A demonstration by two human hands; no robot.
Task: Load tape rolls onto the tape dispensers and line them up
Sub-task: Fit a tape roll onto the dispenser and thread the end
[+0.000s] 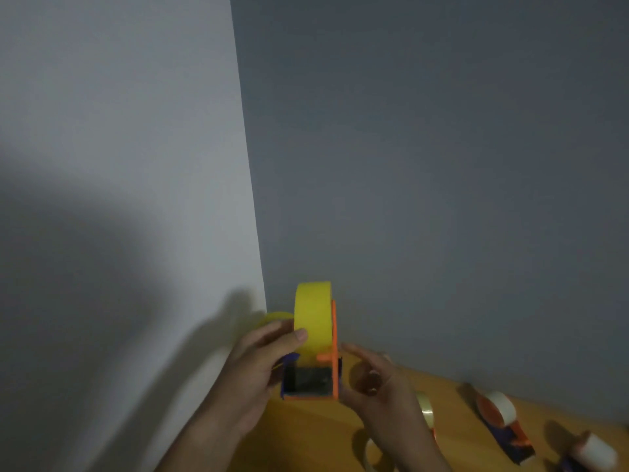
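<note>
while only the head view is given, the step in hand can be judged from it: a yellow tape roll (312, 318) is seated upright on an orange tape dispenser (335, 356), held up in the air near the wall corner above the far left of the table. the left hand (262, 366) is curled round the dispenser's left side, its thumb pressed on the roll's yellow face. the right hand (372, 379) is held just beside the orange side plate with fingers loosely spread; whether it touches the plate cannot be told through the blur.

to do the step well, the roll should be pushed fully onto the hub, and the tape end should be led down toward the dark cutter plate (311, 379) before the dispenser is set down.

on the orange-brown table (306, 434), two loaded dispensers (503, 420) with pale rolls are lined up to the right, and a clear tape roll (427, 408) is seen near the right wrist. a second yellow roll (274, 317) is partly hidden behind the left hand. a pale wall (119, 131) and a grey wall (442, 148) meet in the corner.
</note>
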